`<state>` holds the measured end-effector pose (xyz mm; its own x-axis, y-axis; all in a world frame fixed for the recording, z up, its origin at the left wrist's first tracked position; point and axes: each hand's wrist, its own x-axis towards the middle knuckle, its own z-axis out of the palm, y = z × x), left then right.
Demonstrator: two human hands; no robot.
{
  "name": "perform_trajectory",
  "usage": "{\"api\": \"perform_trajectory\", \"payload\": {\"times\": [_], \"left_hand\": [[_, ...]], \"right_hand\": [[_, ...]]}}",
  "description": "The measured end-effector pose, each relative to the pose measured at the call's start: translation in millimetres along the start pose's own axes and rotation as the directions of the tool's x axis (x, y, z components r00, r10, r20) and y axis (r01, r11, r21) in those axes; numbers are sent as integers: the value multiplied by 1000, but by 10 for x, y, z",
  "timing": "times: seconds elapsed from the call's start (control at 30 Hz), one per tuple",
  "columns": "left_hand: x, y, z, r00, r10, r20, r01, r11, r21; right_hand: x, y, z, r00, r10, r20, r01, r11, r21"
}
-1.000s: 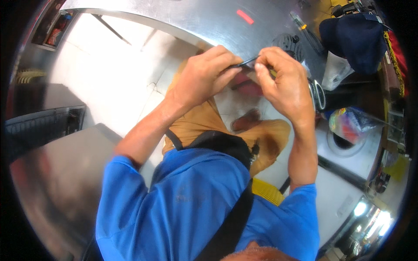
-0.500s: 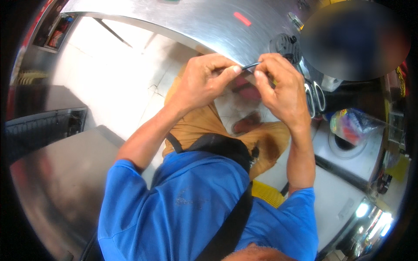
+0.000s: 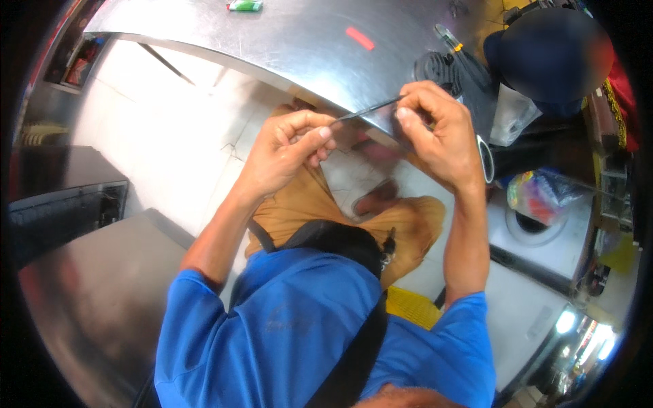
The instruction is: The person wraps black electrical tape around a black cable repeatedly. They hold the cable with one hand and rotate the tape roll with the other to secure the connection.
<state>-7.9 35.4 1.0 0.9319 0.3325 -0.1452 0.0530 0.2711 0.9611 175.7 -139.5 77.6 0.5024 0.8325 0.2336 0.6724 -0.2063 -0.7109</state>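
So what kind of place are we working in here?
Likely a small repair or workshop stall: a bare metal worktable, a screwdriver lying on it, and a washing machine beside the person.

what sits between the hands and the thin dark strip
Nothing visible. The left hand pinches one end of the strip and the right hand pinches the other, fingertips directly on it, held above the metal table edge.
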Motion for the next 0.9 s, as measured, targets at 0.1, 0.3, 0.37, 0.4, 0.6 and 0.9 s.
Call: {"api": "perform_trajectory", "payload": {"times": [0.1, 0.3, 0.37, 0.4, 0.6, 0.9], "left_hand": [[7, 16, -7, 1000, 12, 0, -12, 1000, 6], [35, 97, 26, 1000, 28, 12, -29, 997, 76], [45, 100, 32, 996, 90, 23, -92, 989, 117], [51, 111, 27, 991, 134, 25, -136, 968, 211], [34, 194, 65, 989, 123, 81, -141, 946, 291], [78, 187, 149, 985, 94, 145, -102, 993, 54]], "right_hand": [[13, 44, -13, 1000, 8, -3, -8, 999, 38], [33, 141, -115, 1000, 0, 24, -3, 996, 86], [37, 219, -140, 997, -65, 34, 62, 994, 86], [35, 219, -152, 998, -51, 38, 47, 995, 90], [23, 149, -218, 997, -42, 71, 38, 998, 46], [-223, -249, -35, 972, -224, -75, 220, 974, -55]]}}
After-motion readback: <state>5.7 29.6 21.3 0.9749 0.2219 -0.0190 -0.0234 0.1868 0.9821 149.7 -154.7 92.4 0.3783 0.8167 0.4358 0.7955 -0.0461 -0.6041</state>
